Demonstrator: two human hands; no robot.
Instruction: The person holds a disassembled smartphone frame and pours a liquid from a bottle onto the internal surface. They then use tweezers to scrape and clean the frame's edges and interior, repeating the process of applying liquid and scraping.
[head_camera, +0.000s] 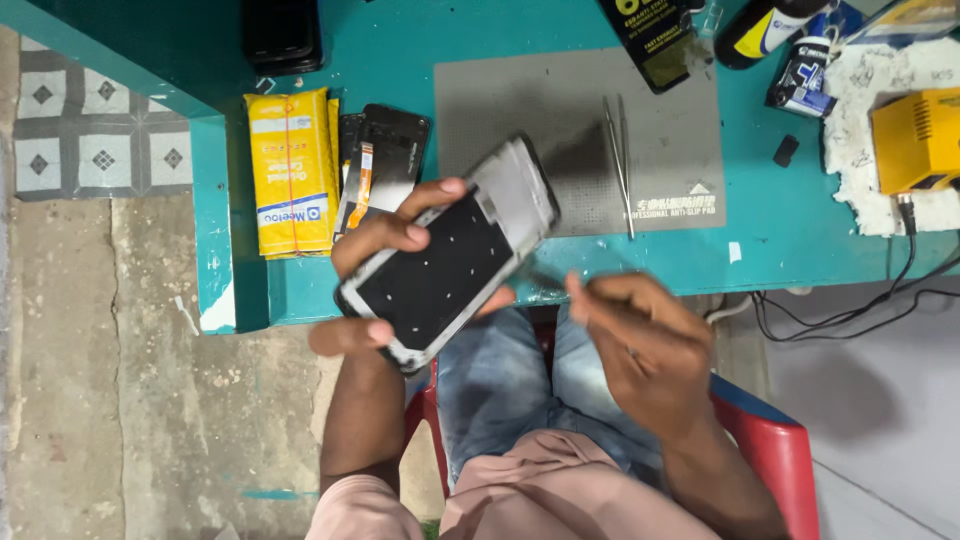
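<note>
Left hand gripping one opened phone frame, frame centre. Right hand lower right, fingers pinching together, contents unclear. One tweezers lying on grey mat; one yellow packet sitting upper left.

The phone frame looks matt black with grey plastic edging. At twelve o'clock, shiny metal tweezers lie on a matt grey rubber mat.

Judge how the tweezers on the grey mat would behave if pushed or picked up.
The tweezers look thin and metallic, so probably light and stiff. Lying flat on the mat, they would likely slide, not roll. Their fine tips may bend if dropped.
</note>
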